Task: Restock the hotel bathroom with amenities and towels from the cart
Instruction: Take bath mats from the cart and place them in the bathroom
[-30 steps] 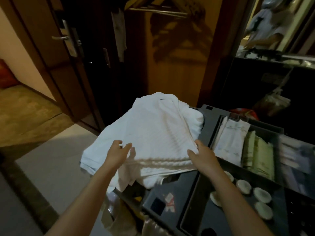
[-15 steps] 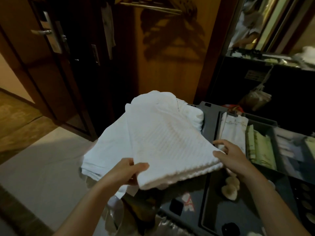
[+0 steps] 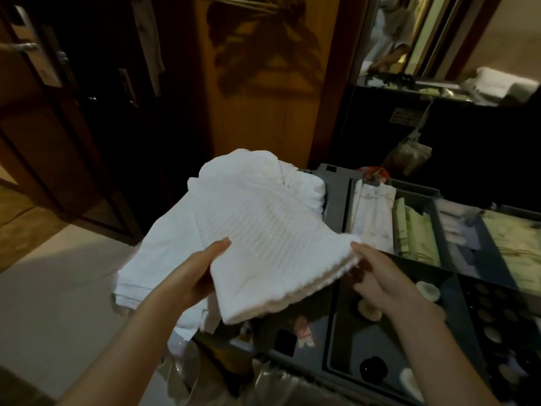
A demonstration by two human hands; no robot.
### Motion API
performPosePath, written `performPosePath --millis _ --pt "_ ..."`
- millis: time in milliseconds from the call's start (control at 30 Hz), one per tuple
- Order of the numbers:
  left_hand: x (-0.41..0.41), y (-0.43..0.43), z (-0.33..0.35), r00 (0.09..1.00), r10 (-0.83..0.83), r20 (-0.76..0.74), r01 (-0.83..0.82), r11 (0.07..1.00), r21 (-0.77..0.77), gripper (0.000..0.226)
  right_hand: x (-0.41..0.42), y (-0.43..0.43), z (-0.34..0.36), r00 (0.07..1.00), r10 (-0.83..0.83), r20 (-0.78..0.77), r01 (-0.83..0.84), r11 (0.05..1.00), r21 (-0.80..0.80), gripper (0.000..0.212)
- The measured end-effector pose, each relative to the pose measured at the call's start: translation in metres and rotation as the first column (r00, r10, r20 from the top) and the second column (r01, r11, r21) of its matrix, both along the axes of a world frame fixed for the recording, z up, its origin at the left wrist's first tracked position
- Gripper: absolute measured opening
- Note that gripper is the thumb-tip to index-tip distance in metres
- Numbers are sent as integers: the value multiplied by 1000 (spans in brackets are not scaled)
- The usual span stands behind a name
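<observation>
While left hand (image 3: 193, 276), right hand (image 3: 377, 276) grip towel (image 3: 263, 247) | cart (image 3: 336, 183) partly hidden | soaps (image 3: 427, 291), perhaps

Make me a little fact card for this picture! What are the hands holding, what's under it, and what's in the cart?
left hand: grips the near left edge of the folded towel
right hand: pinches the towel's near right corner
under it: white towel pile
cart: grey, with compartments
in the cart: paper packets, green packets, round white pieces
</observation>
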State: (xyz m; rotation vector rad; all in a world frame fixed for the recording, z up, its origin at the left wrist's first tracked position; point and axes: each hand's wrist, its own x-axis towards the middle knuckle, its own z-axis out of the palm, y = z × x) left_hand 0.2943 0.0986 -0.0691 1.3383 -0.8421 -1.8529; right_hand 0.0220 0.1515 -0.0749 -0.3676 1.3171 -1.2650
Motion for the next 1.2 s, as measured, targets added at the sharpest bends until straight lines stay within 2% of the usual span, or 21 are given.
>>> performPosePath --millis 33,100,233,333,400,467,500,567,633,667,733,800,900,1000,1067,1200 --pt "-3 1 0 999 -13 -49 13 1000 13 14 6 3 3 981 -53 189 63 997 -46 30" --pt "-10 0 2 991 -19 -134 20 1000 12 17 21 10 15 924 -102 369 154 981 -114 33" --pt "-26 6 3 964 -80 -255 61 995 -82 25 52 23 18 910 -104 402 188 966 -175 27" --pt "-31 17 -6 956 -91 -277 60 991 -119 29 74 31 10 876 -21 481 109 982 -155 37" --pt "-30 23 -18 978 -41 -204 21 994 -103 37 83 34 5 881 -39 472 75 995 -58 48" --pt "-27 28 -29 994 29 -109 -38 996 -75 46 85 37 2 920 -58 389 66 998 -6 60" --pt "-24 29 -32 997 41 -60 -46 996 -77 46 83 37 1 932 -76 354 86 996 -15 55" --pt "-19 27 -34 999 10 30 -7 994 -110 41 80 36 2 946 -123 299 153 985 -76 31" --pt "-17 22 -29 998 -23 62 32 987 -155 39 78 31 8 949 -151 277 195 971 -141 25" --pt "-17 18 -24 999 -28 34 34 984 -173 36 76 28 11 950 -158 270 208 964 -165 27" --pt "-20 8 -15 993 -34 -116 15 986 -166 29 75 23 22 948 -176 266 228 957 -181 33" --pt "-22 -7 -7 961 -9 -276 -17 996 -91 36 70 20 30 941 -204 269 257 949 -181 37" --pt "-27 -28 1 944 80 -320 -86 996 -5 51 59 21 43 922 -240 303 301 939 -170 41" --pt "-42 -37 12 910 113 -399 -128 992 -10 33 49 24 48 891 -253 376 337 925 -177 47" --pt "-56 -39 20 870 101 -482 -121 993 -10 23 42 28 48 881 -203 427 334 907 -258 54" --pt "-83 -40 40 841 51 -538 -75 997 -22 32 28 41 42 794 -138 592 412 838 -358 57"
